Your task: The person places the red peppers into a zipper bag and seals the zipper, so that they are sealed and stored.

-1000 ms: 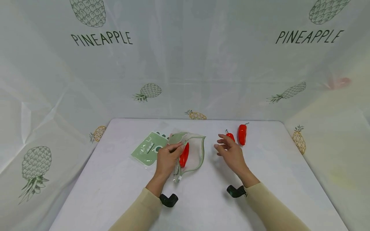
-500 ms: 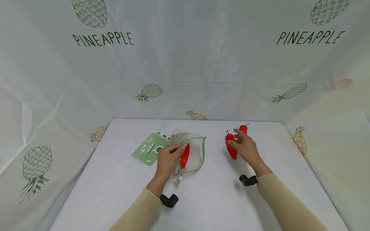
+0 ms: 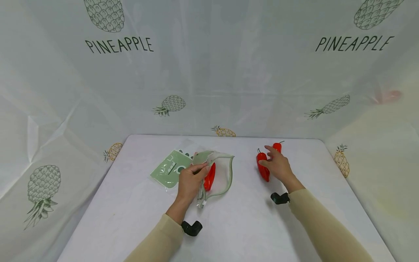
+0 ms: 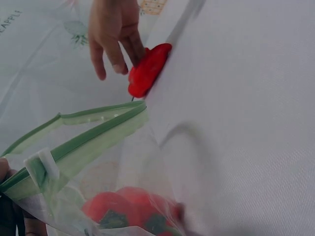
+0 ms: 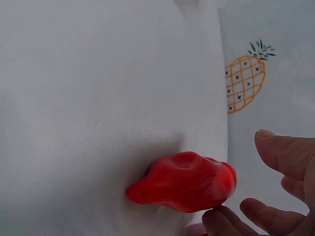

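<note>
My left hand [image 3: 190, 183] pinches the rim of a clear zip bag with green trim [image 3: 231, 171], whose mouth gapes to the right. Through the plastic, red peppers [image 4: 123, 206] with green stem ends show in the left wrist view. On the right, my right hand [image 3: 279, 164] is beside a red pepper [image 3: 263, 167] that lies on the table, stem away from me. In the right wrist view the thumb stands apart from this pepper [image 5: 187, 182], and the fingers are spread close by its stem end. Another red pepper [image 3: 277, 146] lies behind that hand, partly hidden.
A flat green printed bag [image 3: 171, 169] lies left of the clear bag. The white table [image 3: 229, 229] ends at a back edge against a pineapple-print sheet [image 3: 209, 72]. A black wrist camera [image 3: 192, 228] hangs below each wrist.
My right hand has moved right, from left of the nearer pepper to its right side, uncovering that pepper and partly covering the farther one. The left hand and the bag have stayed in place.
</note>
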A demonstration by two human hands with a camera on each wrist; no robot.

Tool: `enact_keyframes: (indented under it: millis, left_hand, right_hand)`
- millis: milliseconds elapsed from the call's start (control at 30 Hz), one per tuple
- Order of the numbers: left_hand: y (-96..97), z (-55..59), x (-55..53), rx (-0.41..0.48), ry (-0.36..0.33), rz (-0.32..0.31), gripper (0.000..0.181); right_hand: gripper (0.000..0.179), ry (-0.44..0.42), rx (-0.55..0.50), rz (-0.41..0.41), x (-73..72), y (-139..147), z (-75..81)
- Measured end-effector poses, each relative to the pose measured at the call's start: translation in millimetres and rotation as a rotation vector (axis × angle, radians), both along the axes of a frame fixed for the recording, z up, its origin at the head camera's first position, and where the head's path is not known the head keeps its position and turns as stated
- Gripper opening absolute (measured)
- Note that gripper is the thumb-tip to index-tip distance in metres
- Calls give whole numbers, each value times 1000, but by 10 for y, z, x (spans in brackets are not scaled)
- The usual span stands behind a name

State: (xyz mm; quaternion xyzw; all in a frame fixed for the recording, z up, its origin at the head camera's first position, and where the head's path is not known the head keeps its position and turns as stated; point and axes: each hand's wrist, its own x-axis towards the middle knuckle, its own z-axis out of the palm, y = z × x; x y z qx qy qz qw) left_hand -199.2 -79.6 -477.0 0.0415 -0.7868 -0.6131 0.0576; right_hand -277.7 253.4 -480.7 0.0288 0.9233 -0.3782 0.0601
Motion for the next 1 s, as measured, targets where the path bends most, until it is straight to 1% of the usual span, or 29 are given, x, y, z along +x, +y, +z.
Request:
enact_keyframes:
  millis: [233, 333, 500, 633, 767, 867, 1000]
  left_hand:
    - [-1, -16, -8, 1, -3, -7, 21]
    - [-2, -16, -7, 3, -2, -4, 20]
    - [-2, -16, 1, 14, -5, -6, 20]
    - [-2, -12, 4, 22, -4, -10, 20]
    - [-5, -19, -2, 16, -4, -7, 20]
    - [-5, -22, -3, 12, -5, -6, 20]
    - [-4, -25, -3, 10, -4, -7, 20]
  right_hand:
    - [82, -64, 12, -5, -56, 0, -12]
    - [82, -80, 7, -12, -79, -2, -44]
    - [80, -81, 12, -24, -112, -6, -134]
    - [79, -73, 51, -43, -132, -19, -189]
    - [79, -83, 86, -66, -138, -46, -220]
    - [78, -99, 81, -86, -130, -74, -227]
    - [79, -117, 50, -112, -117, -113, -218]
